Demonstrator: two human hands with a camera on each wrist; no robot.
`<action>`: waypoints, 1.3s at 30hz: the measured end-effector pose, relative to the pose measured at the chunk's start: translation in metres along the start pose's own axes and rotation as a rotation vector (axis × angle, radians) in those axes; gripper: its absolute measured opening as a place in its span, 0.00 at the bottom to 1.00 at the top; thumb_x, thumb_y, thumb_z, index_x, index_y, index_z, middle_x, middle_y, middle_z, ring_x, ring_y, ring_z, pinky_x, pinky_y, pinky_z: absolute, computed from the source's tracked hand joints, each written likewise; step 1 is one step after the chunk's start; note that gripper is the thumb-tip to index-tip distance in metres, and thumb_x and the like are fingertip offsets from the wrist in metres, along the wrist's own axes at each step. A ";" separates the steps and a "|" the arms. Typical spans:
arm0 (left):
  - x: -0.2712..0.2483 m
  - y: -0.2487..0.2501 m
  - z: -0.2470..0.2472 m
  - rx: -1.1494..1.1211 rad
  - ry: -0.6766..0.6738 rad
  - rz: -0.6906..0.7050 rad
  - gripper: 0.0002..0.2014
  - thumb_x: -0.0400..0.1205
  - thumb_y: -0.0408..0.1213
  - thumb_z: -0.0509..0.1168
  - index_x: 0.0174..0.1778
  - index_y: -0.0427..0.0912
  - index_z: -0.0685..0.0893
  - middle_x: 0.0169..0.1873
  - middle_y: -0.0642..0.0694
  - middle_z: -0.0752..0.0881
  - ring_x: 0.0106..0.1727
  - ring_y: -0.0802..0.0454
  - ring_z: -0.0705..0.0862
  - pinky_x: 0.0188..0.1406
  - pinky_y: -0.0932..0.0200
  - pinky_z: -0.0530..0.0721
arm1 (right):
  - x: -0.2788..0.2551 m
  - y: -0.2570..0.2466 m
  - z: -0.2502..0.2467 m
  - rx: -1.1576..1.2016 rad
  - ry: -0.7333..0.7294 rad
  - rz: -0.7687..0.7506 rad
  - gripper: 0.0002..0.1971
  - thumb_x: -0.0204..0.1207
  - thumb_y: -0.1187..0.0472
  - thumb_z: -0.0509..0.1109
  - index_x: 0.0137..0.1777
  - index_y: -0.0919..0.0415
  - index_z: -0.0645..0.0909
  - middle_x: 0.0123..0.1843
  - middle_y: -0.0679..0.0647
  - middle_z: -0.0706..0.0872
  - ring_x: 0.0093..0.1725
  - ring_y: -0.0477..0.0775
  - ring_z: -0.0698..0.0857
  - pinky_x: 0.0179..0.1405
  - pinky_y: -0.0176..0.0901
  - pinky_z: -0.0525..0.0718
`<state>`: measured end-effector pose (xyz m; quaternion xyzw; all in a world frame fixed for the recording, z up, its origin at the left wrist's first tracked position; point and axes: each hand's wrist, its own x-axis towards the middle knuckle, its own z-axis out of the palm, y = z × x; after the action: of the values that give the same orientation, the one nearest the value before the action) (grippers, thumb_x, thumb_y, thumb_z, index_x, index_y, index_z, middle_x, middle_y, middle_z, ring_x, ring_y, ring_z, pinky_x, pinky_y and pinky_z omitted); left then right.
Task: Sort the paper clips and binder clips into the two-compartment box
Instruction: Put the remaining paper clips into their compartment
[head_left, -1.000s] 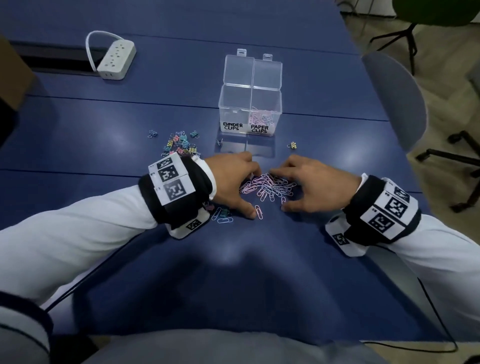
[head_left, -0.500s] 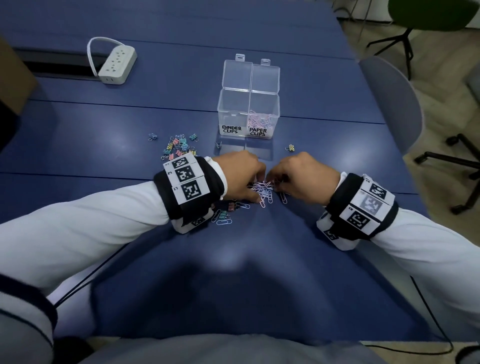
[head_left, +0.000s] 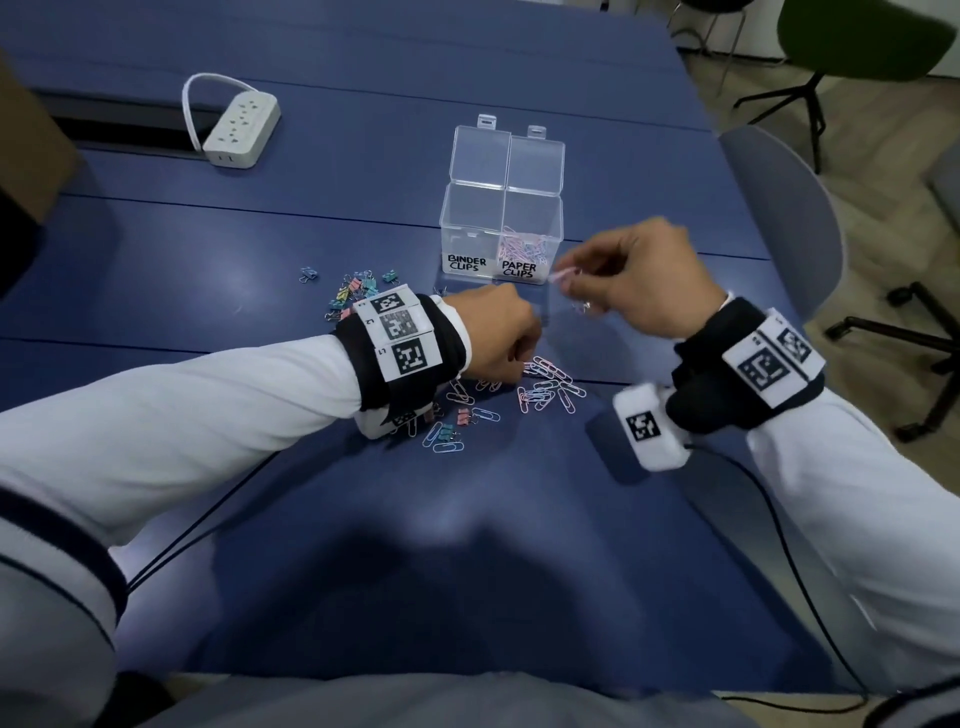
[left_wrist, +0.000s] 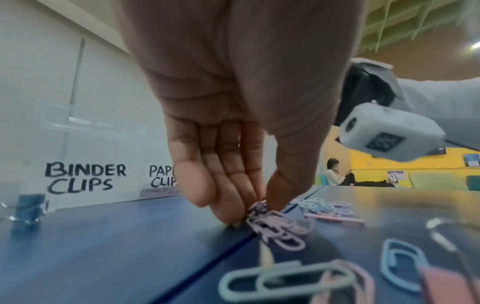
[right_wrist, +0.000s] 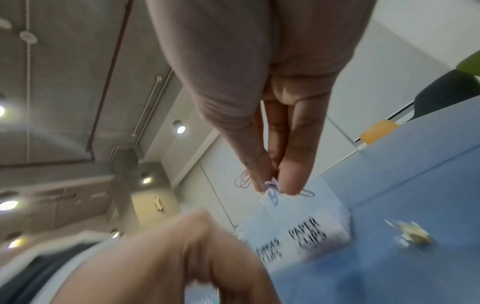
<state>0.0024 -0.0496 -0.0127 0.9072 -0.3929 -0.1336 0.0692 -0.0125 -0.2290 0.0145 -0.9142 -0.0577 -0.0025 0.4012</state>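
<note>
Nearest the viewer, thin looped-wire paper clips (head_left: 545, 387) in pastel pink and blue lie scattered on a smooth matte blue table (head_left: 363, 519). The left hand (head_left: 498, 332) is lowered over them, fingertips on the tabletop, thumb and fingers pinching a small pink bunch (left_wrist: 272, 222). Just beyond and raised off the table, the right hand (head_left: 639, 280) pinches a few lilac and pink paper clips (right_wrist: 271, 187) between thumb and fingertips, near the front of the box. To the left, a heap of small coloured binder clips (head_left: 358, 291) sits on the table. Farther back stands the clear, hard plastic two-compartment box (head_left: 501, 228), both hinged lids open. Black handwriting labels the left compartment "BINDER CLIPS" and the right "PAPER CLIPS"; the right one holds pink clips. Beyond lies a white power strip (head_left: 241, 130).
</note>
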 end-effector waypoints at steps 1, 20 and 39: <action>0.000 -0.001 0.000 0.005 -0.002 -0.001 0.07 0.73 0.39 0.68 0.43 0.43 0.88 0.34 0.49 0.88 0.33 0.52 0.79 0.43 0.52 0.87 | 0.008 -0.003 -0.005 0.058 0.049 0.019 0.06 0.70 0.65 0.78 0.47 0.60 0.89 0.35 0.59 0.90 0.29 0.54 0.87 0.37 0.43 0.90; 0.003 -0.019 -0.011 -0.060 0.053 -0.024 0.06 0.72 0.41 0.68 0.35 0.43 0.87 0.27 0.52 0.82 0.32 0.52 0.80 0.40 0.59 0.83 | 0.083 -0.008 0.006 0.200 0.187 0.196 0.11 0.64 0.70 0.79 0.47 0.61 0.89 0.43 0.57 0.91 0.35 0.50 0.88 0.32 0.40 0.89; 0.046 -0.053 -0.068 -0.005 0.301 -0.118 0.12 0.81 0.40 0.64 0.59 0.46 0.88 0.51 0.44 0.91 0.55 0.41 0.86 0.58 0.51 0.82 | -0.014 0.020 0.010 -0.187 -0.116 0.073 0.11 0.69 0.61 0.76 0.51 0.51 0.88 0.44 0.52 0.91 0.41 0.50 0.87 0.43 0.33 0.81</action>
<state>0.0895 -0.0456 0.0312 0.9383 -0.3238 -0.0010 0.1217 -0.0243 -0.2371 -0.0077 -0.9477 -0.0468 0.0596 0.3101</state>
